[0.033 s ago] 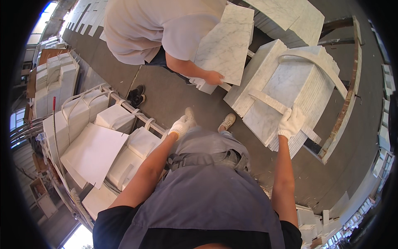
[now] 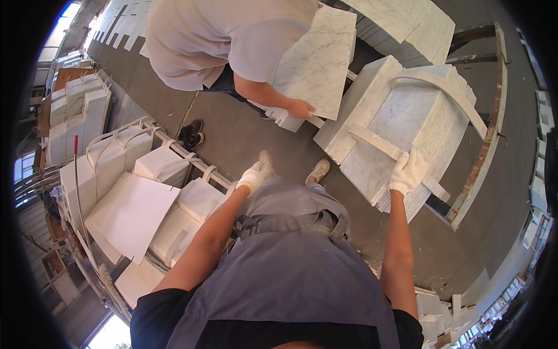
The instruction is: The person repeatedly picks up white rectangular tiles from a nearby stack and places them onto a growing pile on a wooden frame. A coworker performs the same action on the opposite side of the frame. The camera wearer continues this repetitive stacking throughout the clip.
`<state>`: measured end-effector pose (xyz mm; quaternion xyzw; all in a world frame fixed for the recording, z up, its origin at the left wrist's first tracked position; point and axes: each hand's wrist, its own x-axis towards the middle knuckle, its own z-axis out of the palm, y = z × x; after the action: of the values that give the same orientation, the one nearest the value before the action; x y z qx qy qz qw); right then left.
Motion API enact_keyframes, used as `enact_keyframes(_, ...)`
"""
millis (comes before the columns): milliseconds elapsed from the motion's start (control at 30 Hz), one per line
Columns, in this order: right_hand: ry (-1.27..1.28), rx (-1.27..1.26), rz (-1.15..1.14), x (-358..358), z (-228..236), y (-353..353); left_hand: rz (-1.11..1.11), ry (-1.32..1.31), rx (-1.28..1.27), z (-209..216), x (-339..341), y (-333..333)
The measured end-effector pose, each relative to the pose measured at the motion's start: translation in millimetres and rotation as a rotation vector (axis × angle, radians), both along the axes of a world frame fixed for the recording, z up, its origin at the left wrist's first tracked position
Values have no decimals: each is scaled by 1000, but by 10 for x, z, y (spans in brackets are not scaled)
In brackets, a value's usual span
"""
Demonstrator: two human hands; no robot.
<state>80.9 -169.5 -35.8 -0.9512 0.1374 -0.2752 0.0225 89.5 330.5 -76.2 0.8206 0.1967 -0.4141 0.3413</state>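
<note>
My right hand (image 2: 408,171), in a white knit glove, lies on a bundle of grey-veined marble slabs (image 2: 395,122). Its fingers stretch over the pale strap (image 2: 375,141) where that strap crosses the slab edges; the hand hides part of it. My left hand (image 2: 253,177), gloved likewise, hangs beside my leg above a beige shoe, holding nothing visible, its fingers loosely extended. Across from me a co-worker in a pale shirt bends over, with a bare hand (image 2: 300,109) at the edge of a marble slab (image 2: 317,64) that lies on a stack.
A rusty metal frame (image 2: 494,134) runs along the right of the strapped bundle. At left stands a rack (image 2: 165,138) with strapped white stone blocks and a white sheet (image 2: 136,212) on top. More marble slabs (image 2: 407,26) lie at the far right. The co-worker's dark shoes (image 2: 190,134) are on the floor.
</note>
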Motion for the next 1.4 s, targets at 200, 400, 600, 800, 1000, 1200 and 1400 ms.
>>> enact_keyframes(200,19,37,-23,-6,-23,5,-151,-149,5,-118,153,-29)
enact_keyframes(400,13,3,-23,-9,-9,-4,-146,-303,22,-364,218,51)
enact_keyframes(600,44,49,-33,5,37,5,-120,-81,-21,-531,185,80)
enact_keyframes(800,-4,19,-28,-5,37,8,-108,-51,3,-365,24,48)
enact_keyframes(1000,12,57,-60,-20,7,10,-192,-3,10,-356,33,121)
enact_keyframes(1200,62,135,-70,-45,67,26,-24,-52,-102,-566,21,117)
enact_keyframes(1400,48,120,-71,-25,82,42,-14,-73,-83,-426,31,17)
